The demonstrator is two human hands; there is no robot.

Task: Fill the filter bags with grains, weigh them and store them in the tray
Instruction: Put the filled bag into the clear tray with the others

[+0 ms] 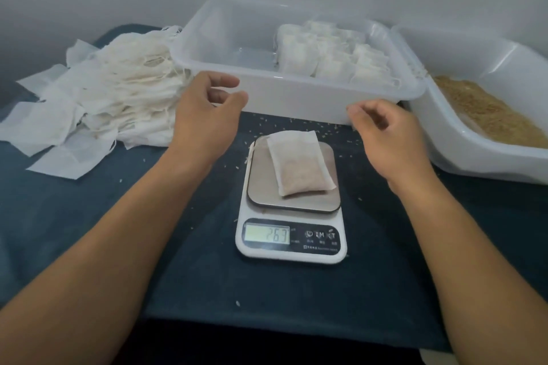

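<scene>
1. One filled white paper filter bag [301, 164] lies flat on the steel platform of a white digital kitchen scale [292, 210], whose lit display reads about 263; the weighing step looks to be under way.
2. Two bare hands hover above the scale: the left hand [204, 109] and the right hand [385, 130] both have loosely curled fingers and grip nothing, each apart from the bag.
3. Roughly a dozen filled bags [329, 53] already stand in rows at the right end of the clear plastic storage tray [225, 89]; an exact count cannot be made.
4. A large heap of empty white filter bags [112, 92] waits at left, too many to count, so most of the job appears to remain.
5. One white tub of brown grains [489, 115] sits at right; stray grains dot the dark blue cloth [89, 216].
</scene>
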